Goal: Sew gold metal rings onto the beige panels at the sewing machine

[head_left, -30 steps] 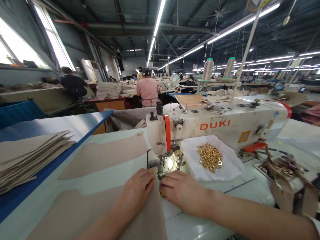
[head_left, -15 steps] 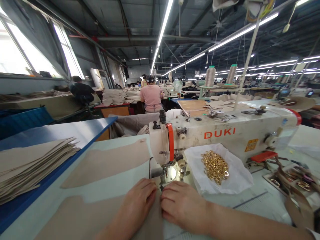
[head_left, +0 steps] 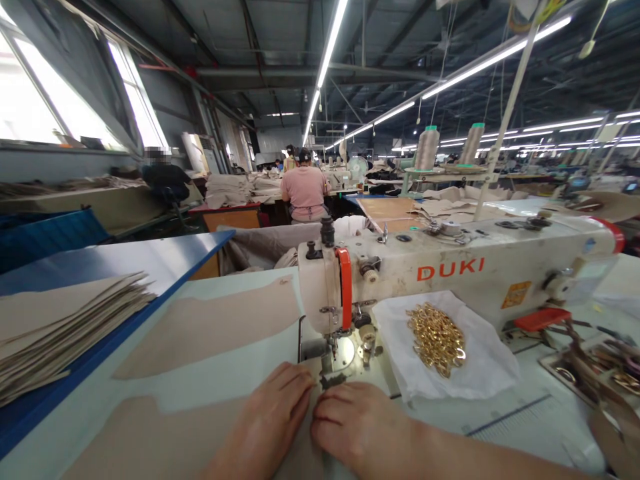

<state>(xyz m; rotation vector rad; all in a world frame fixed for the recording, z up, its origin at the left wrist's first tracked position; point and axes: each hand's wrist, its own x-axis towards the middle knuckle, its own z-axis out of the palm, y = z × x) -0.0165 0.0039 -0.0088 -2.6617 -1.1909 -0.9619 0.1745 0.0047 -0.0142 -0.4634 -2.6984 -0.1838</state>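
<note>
My left hand [head_left: 270, 417] has its fingers curled together on a beige fabric piece [head_left: 303, 450], close in front of the sewing machine [head_left: 395, 270]. The fingertips of my right hand [head_left: 365, 420] are bunched along the right edge of that same piece. Between the two hands the fabric runs toward the round metal needle plate [head_left: 343, 353], with its far end just left of the plate. My hands cover much of the piece. Another beige panel [head_left: 215, 323] lies flat on the pale table beyond my left hand.
Gold metal clasps [head_left: 437, 340] sit heaped on a white cloth [head_left: 483, 367] right of the needle. A stack of cut panels [head_left: 75, 327] rests on the blue-edged table at left. Farther right is a tray [head_left: 555, 367] with straps and small parts. A person [head_left: 304, 193] sits ahead.
My right hand has drawn back slightly toward me and to the left, away from the needle plate. My left hand has shifted a little nearer too. The view has turned slightly.
</note>
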